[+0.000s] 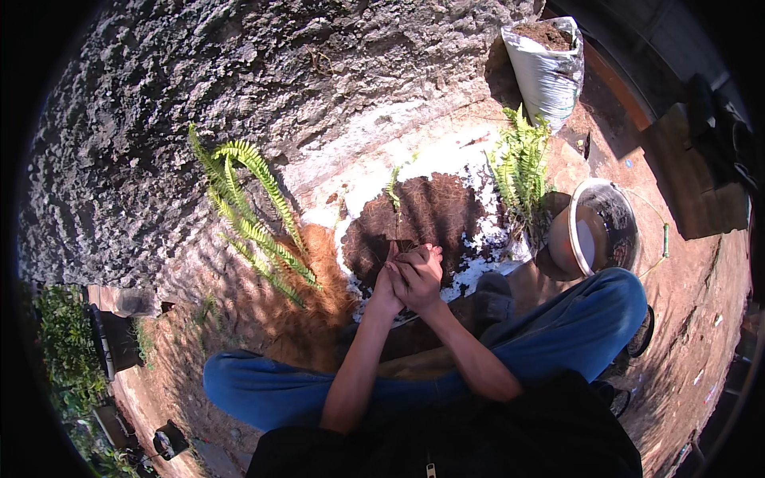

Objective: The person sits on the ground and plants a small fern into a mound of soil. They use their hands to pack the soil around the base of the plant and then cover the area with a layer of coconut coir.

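Note:
My left hand [387,291] and my right hand [419,276] are pressed together in front of my crossed legs. The right hand's fingers lie over the left, so anything between the palms is hidden. Both are over the near edge of a dark brown fibrous mat [436,200], which looks like coconut coir. A small fern sprig [392,188] rises from the mat just beyond my fingertips. Around the mat is a ragged white border [478,263], its material unclear in the glare.
Left stand tall fern fronds [254,221] beside loose orange-brown fibre [326,269]. On the right are another fern [523,167], a bucket [575,233] with cloudy liquid and a white sack [547,77] of soil. A rough wall [269,77] rises behind.

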The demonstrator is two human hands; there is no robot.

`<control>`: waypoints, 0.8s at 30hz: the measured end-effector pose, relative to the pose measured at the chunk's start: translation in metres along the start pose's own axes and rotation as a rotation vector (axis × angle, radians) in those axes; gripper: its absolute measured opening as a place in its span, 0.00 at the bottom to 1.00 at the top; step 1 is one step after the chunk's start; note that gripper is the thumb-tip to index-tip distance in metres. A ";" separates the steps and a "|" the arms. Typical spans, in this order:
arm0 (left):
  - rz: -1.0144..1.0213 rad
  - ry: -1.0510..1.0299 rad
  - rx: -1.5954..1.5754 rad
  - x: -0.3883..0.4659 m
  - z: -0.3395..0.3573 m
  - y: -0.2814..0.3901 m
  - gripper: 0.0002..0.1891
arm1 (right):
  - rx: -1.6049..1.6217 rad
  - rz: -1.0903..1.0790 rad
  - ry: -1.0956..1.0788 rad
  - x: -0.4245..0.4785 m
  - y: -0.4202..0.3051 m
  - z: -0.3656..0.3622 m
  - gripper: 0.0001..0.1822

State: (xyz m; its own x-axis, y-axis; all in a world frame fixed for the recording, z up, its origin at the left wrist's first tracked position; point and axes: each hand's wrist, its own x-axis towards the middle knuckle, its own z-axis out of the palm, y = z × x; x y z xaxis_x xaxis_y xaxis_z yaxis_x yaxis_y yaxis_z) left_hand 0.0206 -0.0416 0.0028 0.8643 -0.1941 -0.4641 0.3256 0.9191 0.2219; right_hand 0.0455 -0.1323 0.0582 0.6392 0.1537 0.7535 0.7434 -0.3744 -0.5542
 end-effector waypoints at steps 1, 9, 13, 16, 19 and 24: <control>0.007 0.021 0.011 0.000 -0.003 -0.001 0.23 | -0.010 0.006 0.004 -0.003 0.001 0.000 0.05; 0.078 0.192 0.105 -0.001 -0.011 -0.006 0.23 | -0.052 0.013 -0.009 -0.013 0.006 0.008 0.07; -0.014 -0.062 0.146 0.000 0.004 -0.006 0.23 | -0.018 0.093 -0.034 -0.017 0.012 0.006 0.05; 0.076 -0.034 0.115 -0.001 -0.007 -0.005 0.21 | 0.063 0.149 -0.122 -0.015 0.008 0.007 0.04; 0.124 -0.012 0.022 0.003 -0.003 -0.001 0.19 | 0.123 0.204 -0.133 -0.015 0.007 0.005 0.04; 0.194 0.159 0.107 -0.002 0.013 0.000 0.18 | 0.038 0.120 -0.069 -0.011 0.008 0.001 0.05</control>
State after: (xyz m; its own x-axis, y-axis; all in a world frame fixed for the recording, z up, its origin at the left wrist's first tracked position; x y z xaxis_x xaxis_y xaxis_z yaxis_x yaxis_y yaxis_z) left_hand 0.0240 -0.0459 0.0147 0.8462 0.0457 -0.5308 0.2058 0.8909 0.4049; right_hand 0.0448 -0.1361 0.0446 0.7352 0.1728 0.6554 0.6666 -0.3595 -0.6530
